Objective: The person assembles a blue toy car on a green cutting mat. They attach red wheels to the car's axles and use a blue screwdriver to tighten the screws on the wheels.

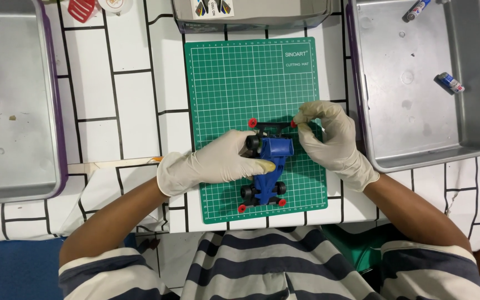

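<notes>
Gripping the blue plastic toy race car [269, 172] from its left side, the gloved left hand [218, 163] pins it on the green gridded cutting mat [234, 83]. Right hand [331, 139], gloved too, pinches a small red wheel hub [294, 124] at the car's front right corner. Car sits near the mat's lower middle, and two grey metal trays [473, 111] flank the mat on the desk [129, 94].

There is one view only, from a camera worn on the person's head. It looks almost straight down onto the tabletop [134, 94], from close above. The green mat [234, 83] sits near the middle of the frame, with the far edge of the scene at the top. The person's striped shirt [262, 266] fills the bottom edge, and metal trays [6, 111] are cut off at both sides.
</notes>
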